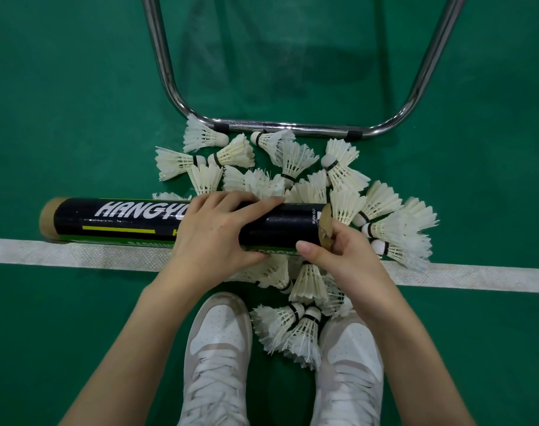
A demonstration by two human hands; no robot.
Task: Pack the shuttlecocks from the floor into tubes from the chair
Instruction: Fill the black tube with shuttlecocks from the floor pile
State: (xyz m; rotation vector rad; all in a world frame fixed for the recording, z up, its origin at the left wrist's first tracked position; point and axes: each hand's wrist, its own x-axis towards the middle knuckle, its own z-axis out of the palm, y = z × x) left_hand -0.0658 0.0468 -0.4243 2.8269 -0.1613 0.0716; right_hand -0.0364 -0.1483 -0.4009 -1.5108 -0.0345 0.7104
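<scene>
Tube (pixel 133 219) gripped by left hand (pixel 213 232); right hand (pixel 339 256) fingers pinched at its open end; shuttlecocks (pixel 296 167) unpacked, one needed next.

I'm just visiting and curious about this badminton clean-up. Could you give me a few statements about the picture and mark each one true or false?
1. The left hand grips the black tube around its middle. True.
2. The tube stands upright on the floor. False: it is held lying sideways above the shuttlecocks.
3. The right hand is at the tube's right end. True.
4. The floor is red. False: the floor is green with a white line.
5. The shuttlecocks lie beside a metal chair frame. True.
</scene>
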